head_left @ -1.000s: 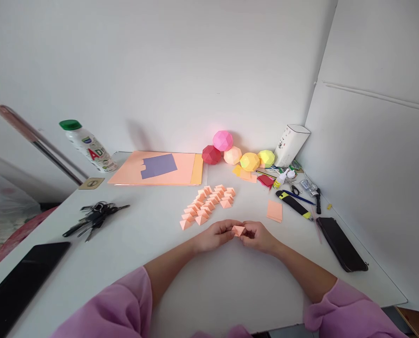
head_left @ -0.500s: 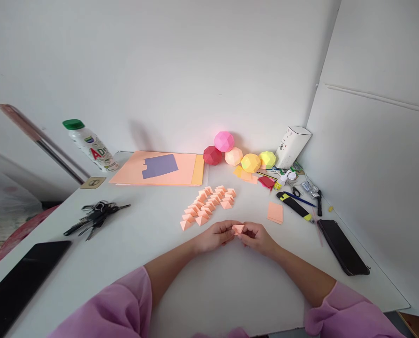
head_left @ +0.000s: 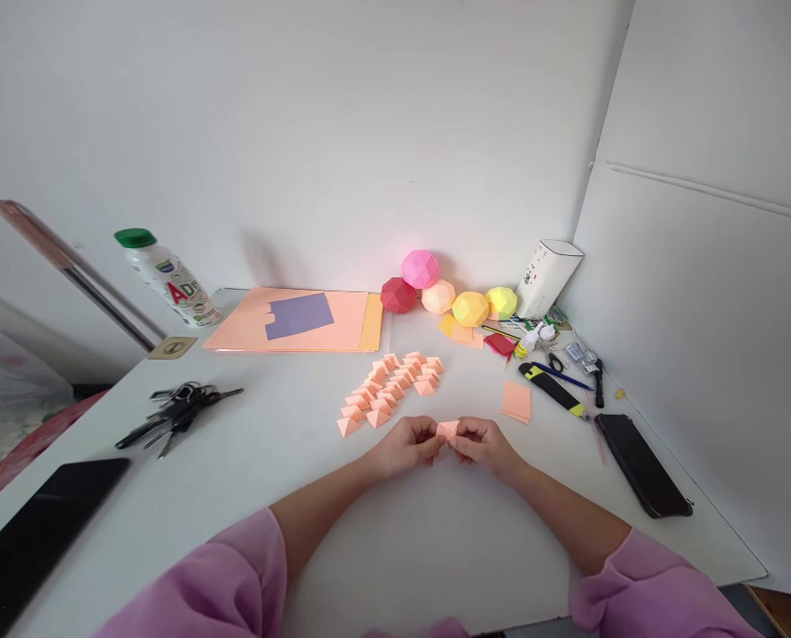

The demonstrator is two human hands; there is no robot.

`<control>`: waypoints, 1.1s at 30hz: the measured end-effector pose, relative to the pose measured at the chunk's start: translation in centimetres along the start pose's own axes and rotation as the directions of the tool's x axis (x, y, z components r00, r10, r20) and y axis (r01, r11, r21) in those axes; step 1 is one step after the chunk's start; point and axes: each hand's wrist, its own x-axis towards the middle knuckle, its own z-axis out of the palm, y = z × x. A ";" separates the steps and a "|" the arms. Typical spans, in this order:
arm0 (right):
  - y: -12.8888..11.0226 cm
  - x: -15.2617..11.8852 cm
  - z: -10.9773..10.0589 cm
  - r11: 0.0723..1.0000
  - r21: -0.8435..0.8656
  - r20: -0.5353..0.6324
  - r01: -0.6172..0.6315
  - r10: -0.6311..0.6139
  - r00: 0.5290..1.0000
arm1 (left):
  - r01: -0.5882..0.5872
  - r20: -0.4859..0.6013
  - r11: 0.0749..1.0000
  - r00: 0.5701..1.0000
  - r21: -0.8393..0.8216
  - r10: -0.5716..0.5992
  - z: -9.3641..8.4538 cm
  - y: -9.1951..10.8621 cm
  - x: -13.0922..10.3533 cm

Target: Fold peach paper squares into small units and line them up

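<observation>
Between both hands is a small folded peach paper piece (head_left: 447,429), its triangular face showing. My left hand (head_left: 407,446) pinches its left side with thumb and fingers. On its right side, my right hand (head_left: 486,446) pinches it the same way; parts of the fingertips are hidden behind the paper. Just beyond my left hand, several similar folded peach paper pieces (head_left: 377,415) stand in slanted rows on the white table (head_left: 428,540). A small stack of flat peach paper (head_left: 516,400) lies beyond my right hand.
Faceted paper balls (head_left: 470,308) rest against the wall. Right are a cutter knife (head_left: 553,390), glue bottle (head_left: 528,342), scissors (head_left: 555,361) and a black phone-like case (head_left: 642,465). Left are keys (head_left: 181,413), a black tablet-like slab (head_left: 42,532), a bottle (head_left: 169,282) and large peach sheets (head_left: 236,332).
The paper piece has been turned slightly between my fingers, so a flatter triangular face shows. My left fingers have curled in more. The whole view has shifted a little.
</observation>
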 end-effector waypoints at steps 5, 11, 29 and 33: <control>-0.2 -0.2 0.3 1.000 0.027 0.015 -0.006 0.005 1.000 | -0.004 -0.010 1.000 1.000 0.011 0.004 -0.1 0.2 -0.1; 0.3 0.1 0.7 1.000 -0.014 0.005 0.014 -0.014 1.000 | -0.032 -0.006 0.999 0.999 0.021 0.033 0.1 -0.2 0.1; 0.3 0.0 0.2 0.998 0.066 -0.036 -0.001 0.004 0.999 | -0.050 -0.015 0.998 0.999 -0.042 0.049 -0.3 -0.3 -0.1; 0.3 0.1 0.0 0.997 0.082 -0.026 -0.003 0.005 1.000 | -0.083 -0.048 0.989 0.996 -0.125 0.078 -0.2 -0.3 0.0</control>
